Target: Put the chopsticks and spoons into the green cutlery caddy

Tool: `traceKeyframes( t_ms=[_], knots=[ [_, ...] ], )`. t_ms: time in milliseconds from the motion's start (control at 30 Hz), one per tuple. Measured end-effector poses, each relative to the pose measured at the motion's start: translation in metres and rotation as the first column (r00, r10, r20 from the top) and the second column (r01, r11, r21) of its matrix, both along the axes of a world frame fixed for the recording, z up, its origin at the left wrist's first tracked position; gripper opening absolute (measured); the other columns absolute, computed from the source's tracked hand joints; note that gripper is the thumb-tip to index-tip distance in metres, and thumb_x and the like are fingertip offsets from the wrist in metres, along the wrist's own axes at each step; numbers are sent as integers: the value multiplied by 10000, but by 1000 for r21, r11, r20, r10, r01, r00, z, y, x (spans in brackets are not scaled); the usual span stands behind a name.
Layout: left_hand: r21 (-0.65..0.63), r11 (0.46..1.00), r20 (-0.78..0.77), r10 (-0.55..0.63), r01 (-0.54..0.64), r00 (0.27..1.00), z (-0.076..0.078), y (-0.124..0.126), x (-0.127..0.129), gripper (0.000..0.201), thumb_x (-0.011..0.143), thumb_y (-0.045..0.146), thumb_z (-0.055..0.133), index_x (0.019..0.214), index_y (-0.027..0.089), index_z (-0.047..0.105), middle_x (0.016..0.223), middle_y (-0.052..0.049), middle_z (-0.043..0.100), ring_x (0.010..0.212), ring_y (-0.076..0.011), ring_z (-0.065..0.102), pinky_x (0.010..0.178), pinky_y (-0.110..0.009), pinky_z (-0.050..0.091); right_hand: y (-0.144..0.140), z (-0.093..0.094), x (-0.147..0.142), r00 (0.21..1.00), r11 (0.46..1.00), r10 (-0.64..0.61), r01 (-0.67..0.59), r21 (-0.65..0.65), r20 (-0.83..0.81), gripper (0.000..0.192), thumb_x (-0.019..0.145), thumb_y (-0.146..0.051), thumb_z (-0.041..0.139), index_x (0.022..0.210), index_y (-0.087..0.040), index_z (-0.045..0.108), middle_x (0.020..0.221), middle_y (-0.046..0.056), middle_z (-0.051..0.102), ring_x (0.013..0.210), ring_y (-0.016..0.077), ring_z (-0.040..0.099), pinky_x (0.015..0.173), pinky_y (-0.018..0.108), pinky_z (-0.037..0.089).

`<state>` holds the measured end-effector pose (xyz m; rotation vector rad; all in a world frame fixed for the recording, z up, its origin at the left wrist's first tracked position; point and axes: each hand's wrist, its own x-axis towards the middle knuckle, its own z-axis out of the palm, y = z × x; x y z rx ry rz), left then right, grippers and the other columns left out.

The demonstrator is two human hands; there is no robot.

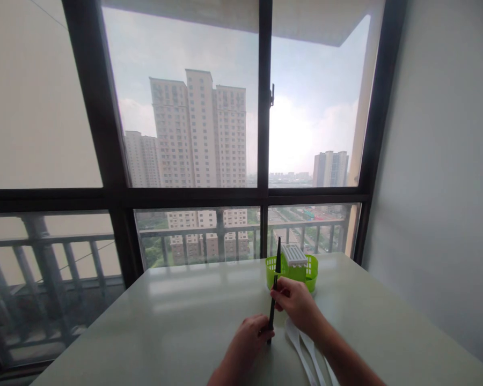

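My left hand and my right hand both grip a pair of black chopsticks, held nearly upright above the table. The left hand pinches the lower end, the right hand holds the middle. Just behind the chopsticks stands a green plastic utensil holder with a white slotted insert. Two white spoons lie on the table under my right forearm.
The pale glossy table meets a large dark-framed window with a balcony railing and tall buildings outside. A plain grey wall runs along the right side.
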<state>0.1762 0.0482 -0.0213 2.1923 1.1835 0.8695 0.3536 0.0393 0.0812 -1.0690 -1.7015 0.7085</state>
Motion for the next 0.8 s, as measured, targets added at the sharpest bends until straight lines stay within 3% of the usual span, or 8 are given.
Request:
traceKeyframes(
  t_ms=[133, 233, 333, 433, 533, 800],
  knots=[
    [6, 997, 97, 78, -79, 992, 4, -1, 1, 120, 870, 260, 587, 852, 216, 697, 845, -23, 707, 785, -178, 641, 734, -260, 455, 11, 36, -1, 999, 998, 19, -21, 59, 38, 173, 860, -347, 622, 765, -202, 623, 615, -27, 649, 555, 138, 653, 542, 216, 474],
    [2, 981, 297, 183, -192, 937, 2, 0, 1, 301, 923, 352, 558, 1185, 228, 640, 1062, -55, 700, 891, -187, 662, 780, -281, 512, 30, 80, 6, 996, 993, -8, -2, 115, 87, 211, 867, -367, 624, 742, -197, 625, 612, -24, 657, 577, 138, 674, 576, 209, 497],
    [-5, 953, 387, 282, -303, 878, -6, 4, -1, 442, 964, 428, 487, 1348, 211, 523, 1198, -94, 636, 940, -194, 657, 814, -320, 540, 61, 125, 22, 984, 968, -169, 156, 199, 54, 229, 878, -396, 626, 847, -174, 671, 660, 11, 699, 600, 157, 697, 582, 217, 505],
    [-12, 935, 370, 333, -354, 867, -12, 8, -1, 418, 965, 429, 466, 1311, 205, 540, 1155, -86, 627, 888, -190, 654, 834, -346, 541, 97, 149, 37, 936, 910, -348, 323, 261, 55, 257, 904, -402, 601, 906, -160, 689, 695, 31, 720, 623, 156, 708, 587, 203, 490],
    [5, 933, 346, 336, -360, 876, -14, 8, 0, 355, 962, 411, 467, 1236, 212, 573, 1133, -75, 622, 874, -187, 646, 846, -350, 534, 128, 141, 40, 894, 891, -427, 392, 228, 132, 240, 921, -355, 574, 926, -154, 706, 748, 40, 737, 628, 140, 702, 594, 195, 481],
    [3, 936, 307, 333, -351, 891, -10, 6, 2, 312, 945, 365, 472, 1178, 200, 597, 1104, -73, 629, 861, -187, 642, 852, -340, 517, 173, 75, 24, 856, 914, -404, 393, 102, 324, 139, 824, -256, 700, 772, -139, 755, 753, 75, 746, 685, 162, 675, 660, 247, 474]
  ],
)
